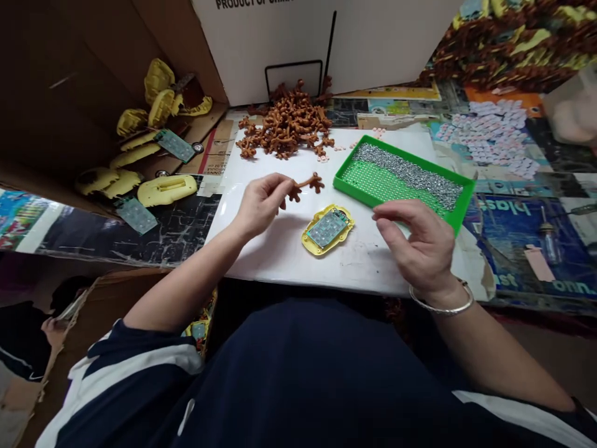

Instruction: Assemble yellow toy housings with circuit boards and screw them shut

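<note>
My left hand (267, 202) pinches a brown branched plastic piece (310, 182), shaped like an antler, above the white board. Just right of it and lower, a yellow plastic shell (310, 245) lies open side up with a green circuit board (328, 228) in it. My right hand (417, 246) hovers at the near edge of a green tray (358, 195), thumb and forefinger brought together. Whatever sits between those fingertips is too small to make out. Many small silver screws (405, 168) are heaped along the tray's far side.
Brown branched pieces (291, 121) are piled at the back of the white board (261, 258). Yellow shells (168, 190) and circuit boards lie left, by a cardboard box (102, 74). Small pale parts (494, 134) and a screwdriver (549, 239) are on the right. Another person's hand (53, 330) shows lower left.
</note>
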Demonstrator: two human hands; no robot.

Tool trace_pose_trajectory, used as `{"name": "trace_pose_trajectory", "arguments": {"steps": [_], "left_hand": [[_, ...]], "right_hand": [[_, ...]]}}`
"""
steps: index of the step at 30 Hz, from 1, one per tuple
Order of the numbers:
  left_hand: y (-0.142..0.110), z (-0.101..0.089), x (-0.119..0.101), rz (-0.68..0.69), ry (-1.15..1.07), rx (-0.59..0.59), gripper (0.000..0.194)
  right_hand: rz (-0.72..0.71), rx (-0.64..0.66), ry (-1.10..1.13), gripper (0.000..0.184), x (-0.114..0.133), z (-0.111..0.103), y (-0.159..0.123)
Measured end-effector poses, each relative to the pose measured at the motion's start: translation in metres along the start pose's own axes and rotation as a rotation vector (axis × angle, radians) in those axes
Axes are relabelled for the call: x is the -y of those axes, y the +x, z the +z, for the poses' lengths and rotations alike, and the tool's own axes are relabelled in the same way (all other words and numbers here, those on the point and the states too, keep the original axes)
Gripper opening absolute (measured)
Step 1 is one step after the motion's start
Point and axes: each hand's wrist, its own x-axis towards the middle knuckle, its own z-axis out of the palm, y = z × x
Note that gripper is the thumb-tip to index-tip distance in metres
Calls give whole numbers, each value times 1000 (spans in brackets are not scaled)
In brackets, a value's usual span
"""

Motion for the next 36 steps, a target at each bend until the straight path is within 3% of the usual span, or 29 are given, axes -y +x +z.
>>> {"name": "trace_pose_trajectory", "arguments": {"steps": [4, 8, 11, 14, 17, 19, 23, 25, 29, 36], "left_hand": [[-16, 25, -20, 106, -6, 143, 25], [-26, 52, -28, 21, -165, 96, 32], [-35, 73, -25, 52, -165, 96, 38], [-41, 84, -12, 212, 113, 71, 44], [-45, 80, 7, 343, 499, 129, 57], [-47, 70, 16, 408, 639, 217, 51], [-54, 42, 18, 547, 605, 407, 40], [-58, 32, 16, 572, 580, 447, 40], [-64, 29, 16, 539, 587, 408, 39], [-64, 32, 23, 536, 572, 398, 36]], "right_hand": [[189, 67, 83, 15, -2, 8, 5], [595, 156, 536, 43, -3, 22, 1], [780, 81, 771, 42, -3, 31, -5], [825, -47, 787, 39, -6, 28, -8], [813, -56, 730, 32, -12, 16, -8], [813, 7, 689, 28, -16, 7, -8], [868, 176, 647, 28, -16, -1, -10], [902, 273, 642, 33, -13, 2, -12], [883, 405, 634, 34, -10, 14, -14], [827, 457, 653, 34, -13, 25, -13]]}}
